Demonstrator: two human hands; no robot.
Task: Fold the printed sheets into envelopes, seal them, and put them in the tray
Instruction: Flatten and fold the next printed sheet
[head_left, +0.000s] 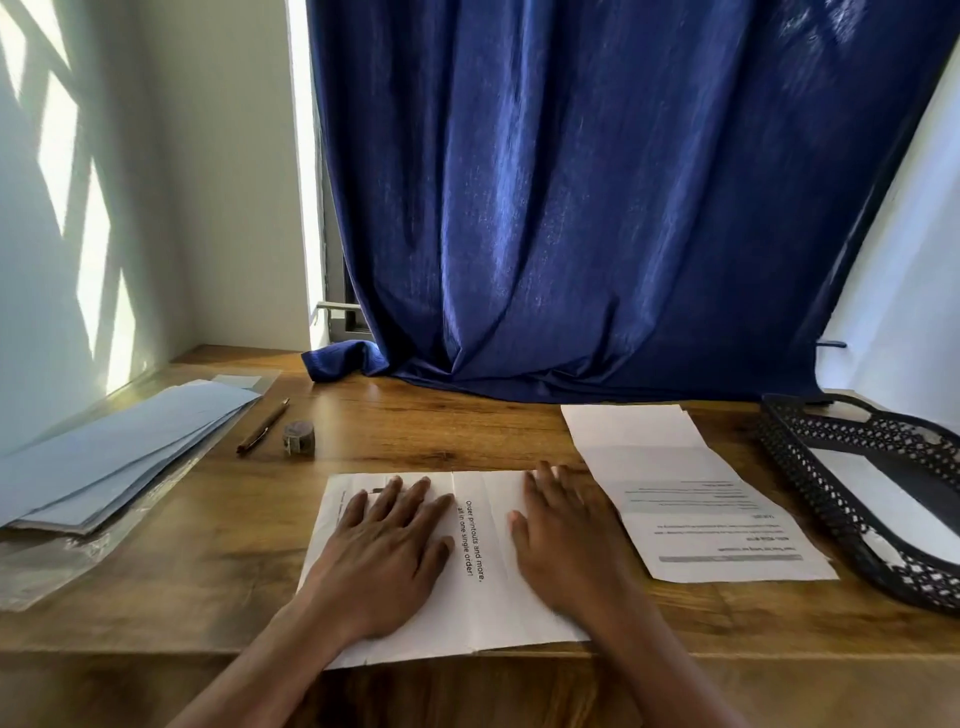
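Printed sheet (483, 597) on desk, left hand (384, 556) and right hand (566, 545) spread flat, pressing it

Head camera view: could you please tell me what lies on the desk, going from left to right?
Blue sheets → pen → tape roll → left hand → right hand → printed sheet → black tray.

Blue curtain (597, 208), pen (263, 426) and tape roll (299, 438) on wooden desk (415, 426).
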